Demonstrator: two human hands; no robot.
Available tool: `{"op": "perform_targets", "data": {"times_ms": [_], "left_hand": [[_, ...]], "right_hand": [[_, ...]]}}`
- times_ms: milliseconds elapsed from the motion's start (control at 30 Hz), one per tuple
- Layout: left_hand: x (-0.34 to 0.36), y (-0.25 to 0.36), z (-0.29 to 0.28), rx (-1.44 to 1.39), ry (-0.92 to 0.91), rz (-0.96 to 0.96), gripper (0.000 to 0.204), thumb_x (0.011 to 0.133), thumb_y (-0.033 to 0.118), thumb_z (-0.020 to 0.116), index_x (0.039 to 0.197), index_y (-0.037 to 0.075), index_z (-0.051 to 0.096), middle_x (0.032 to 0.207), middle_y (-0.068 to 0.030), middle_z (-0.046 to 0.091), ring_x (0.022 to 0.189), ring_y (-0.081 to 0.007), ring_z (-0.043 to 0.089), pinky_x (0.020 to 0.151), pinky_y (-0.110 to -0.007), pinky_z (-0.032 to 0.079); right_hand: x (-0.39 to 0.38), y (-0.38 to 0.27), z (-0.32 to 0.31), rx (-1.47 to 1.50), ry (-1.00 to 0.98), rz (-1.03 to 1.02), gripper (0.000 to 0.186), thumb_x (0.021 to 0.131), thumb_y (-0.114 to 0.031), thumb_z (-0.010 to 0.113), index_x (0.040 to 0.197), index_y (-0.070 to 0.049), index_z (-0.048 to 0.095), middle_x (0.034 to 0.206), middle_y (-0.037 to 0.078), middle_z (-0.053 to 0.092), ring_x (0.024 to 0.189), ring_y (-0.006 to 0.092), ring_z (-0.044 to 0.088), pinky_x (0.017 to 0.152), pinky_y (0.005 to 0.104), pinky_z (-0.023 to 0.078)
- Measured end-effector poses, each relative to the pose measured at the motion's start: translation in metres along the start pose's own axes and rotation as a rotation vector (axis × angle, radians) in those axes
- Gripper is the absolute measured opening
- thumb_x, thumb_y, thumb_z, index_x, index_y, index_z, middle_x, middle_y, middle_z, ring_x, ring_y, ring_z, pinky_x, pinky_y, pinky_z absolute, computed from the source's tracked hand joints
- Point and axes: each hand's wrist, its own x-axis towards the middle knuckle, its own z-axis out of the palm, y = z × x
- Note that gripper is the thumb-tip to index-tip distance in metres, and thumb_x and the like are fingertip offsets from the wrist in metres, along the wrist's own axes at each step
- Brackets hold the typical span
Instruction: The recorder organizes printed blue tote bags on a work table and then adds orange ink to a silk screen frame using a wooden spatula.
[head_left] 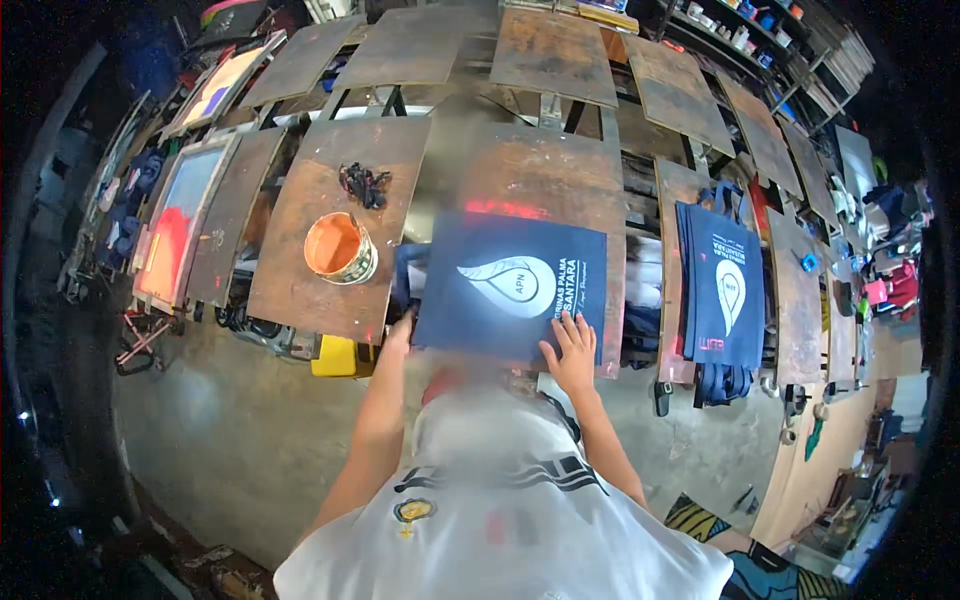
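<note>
A dark blue tote bag [450, 310] with a white drop-shaped print lies flat on a brown board [545, 165] in front of me. Its print is turned sideways, and its handle [408, 268] sticks out to the left. My left hand [402, 328] grips the bag's left edge just below that handle; its fingertips are partly hidden. On the bag's lower right part rests my right hand [572, 352], palm down with the fingers spread, beside the white lettering.
An orange-lined bucket [340, 248] and a dark crumpled cloth [364, 186] sit on the board to the left. Several similar blue bags [722, 290] are stacked on the right board. Print screens [180, 225] lean far left. A yellow container [345, 356] is below the left board.
</note>
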Motion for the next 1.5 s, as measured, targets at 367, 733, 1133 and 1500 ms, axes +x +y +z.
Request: {"op": "perform_targets", "data": {"times_ms": [367,733,1133,1500], "left_hand": [[-0.123,0.013,0.021,-0.026,-0.286,-0.050,0.079,0.084,0.082,0.038,0.127,0.018,0.056,0.128,-0.0077,0.055,0.116,-0.0294,0.052,0.097,-0.057,0.042],[-0.143,-0.012,0.044,0.063,0.073,0.426,0.021,0.091,0.021,0.071,0.106,0.006,0.068,0.092,-0.0016,0.069,0.075,-0.0107,0.064,0.067,-0.026,0.052],[-0.148,-0.024,0.034,0.005,0.071,0.400,0.028,0.089,0.020,0.074,0.108,0.003,0.065,0.094,-0.0041,0.068,0.079,-0.0126,0.063,0.073,-0.028,0.053],[-0.145,-0.031,0.028,0.013,0.061,0.415,0.028,0.088,0.022,0.075,0.108,0.004,0.065,0.092,-0.0018,0.067,0.079,-0.0114,0.063,0.071,-0.028,0.051]], "right_hand": [[0.003,0.040,-0.029,0.078,0.066,-0.017,0.047,0.086,-0.027,0.069,0.127,-0.005,0.061,0.139,0.014,0.053,0.135,0.0360,0.042,0.107,0.0480,0.033],[0.011,0.028,-0.014,-0.047,-0.162,-0.079,0.066,0.090,-0.041,0.062,0.146,-0.014,0.042,0.156,0.019,0.029,0.145,0.0411,0.022,0.116,0.0540,0.020],[0.002,0.020,-0.016,-0.088,-0.205,-0.097,0.066,0.092,-0.041,0.058,0.148,-0.011,0.040,0.157,0.022,0.026,0.145,0.0435,0.020,0.115,0.0579,0.019],[-0.005,0.020,-0.014,-0.077,-0.196,-0.103,0.068,0.090,-0.039,0.061,0.148,-0.011,0.040,0.156,0.023,0.027,0.145,0.0441,0.021,0.115,0.0583,0.019]]}}
